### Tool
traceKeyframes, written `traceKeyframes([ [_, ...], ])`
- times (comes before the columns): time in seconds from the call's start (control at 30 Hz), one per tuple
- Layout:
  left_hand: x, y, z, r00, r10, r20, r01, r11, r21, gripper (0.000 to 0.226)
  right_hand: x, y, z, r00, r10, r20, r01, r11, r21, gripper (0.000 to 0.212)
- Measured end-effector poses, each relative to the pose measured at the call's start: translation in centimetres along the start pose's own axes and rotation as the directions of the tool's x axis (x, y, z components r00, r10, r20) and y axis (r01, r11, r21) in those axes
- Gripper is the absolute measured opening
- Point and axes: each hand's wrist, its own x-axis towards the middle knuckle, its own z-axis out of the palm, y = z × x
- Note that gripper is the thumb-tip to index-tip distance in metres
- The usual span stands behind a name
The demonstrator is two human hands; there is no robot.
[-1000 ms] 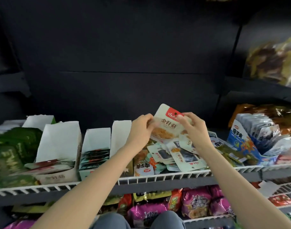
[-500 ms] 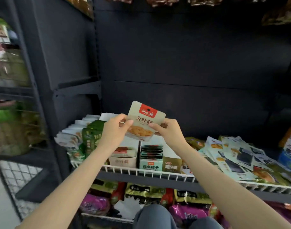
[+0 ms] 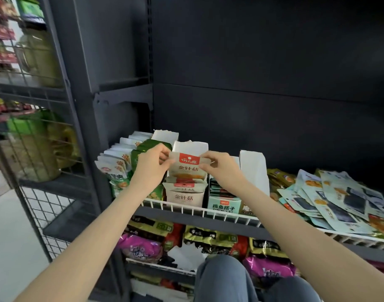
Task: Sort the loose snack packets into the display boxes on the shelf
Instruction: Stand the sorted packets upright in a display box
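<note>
A beige snack packet (image 3: 188, 168) with a red label stands upright, its lower part inside the beige display box (image 3: 184, 197) on the wire shelf. My left hand (image 3: 151, 166) pinches its top left corner and my right hand (image 3: 222, 168) pinches its top right corner. More packets of the same kind lie in that box in front of it. A pale green display box (image 3: 223, 204) with dark packets stands just to the right. A heap of loose packets (image 3: 330, 199) covers the shelf's right part.
The white wire shelf rim (image 3: 208, 211) runs along the front. Green and white packets (image 3: 121, 162) stand in rows at the shelf's left. A tall white box flap (image 3: 253, 168) rises behind my right wrist. A lower shelf holds purple and gold bags (image 3: 143, 247). My knees (image 3: 226, 277) are below.
Both hands carried the beige packet from the loose heap on the right to the left and lowered it into the beige display box. The view has swung left with them.
</note>
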Motion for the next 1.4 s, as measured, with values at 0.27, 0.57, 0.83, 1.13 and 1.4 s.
traceKeyframes([
  [0.27, -0.1, 0.4, 0.1, 0.969, 0.070, 0.238, -0.135, 0.953, 0.269, 0.012, -0.4, 0.4, 0.4, 0.991, 0.002, 0.132, 0.017, 0.989, -0.146, 0.018],
  [0.57, -0.4, 3.9, 1.6, 0.960, 0.150, 0.238, -0.208, 0.949, 0.238, 0.017, -1.7, 1.6, -3.1, 0.999, 0.037, 0.030, -0.035, 0.998, -0.047, 0.020],
  [0.83, -0.4, 13.1, 12.6, 0.946, 0.227, 0.231, -0.210, 0.973, -0.098, 0.023, -5.6, 9.9, -10.8, 0.914, 0.237, -0.329, -0.265, 0.963, -0.043, 0.026],
  [1.13, 0.5, 19.4, 29.1, 0.771, 0.217, 0.599, -0.213, 0.974, -0.078, 0.044, -10.8, 24.3, -18.6, 0.698, 0.632, -0.338, -0.712, 0.663, -0.230, 0.078],
  [1.4, 0.7, 18.8, 34.7, 0.653, 0.152, 0.742, -0.263, 0.964, 0.034, 0.050, -10.9, 26.9, -18.9, 0.763, 0.608, -0.219, -0.630, 0.624, -0.462, 0.037],
])
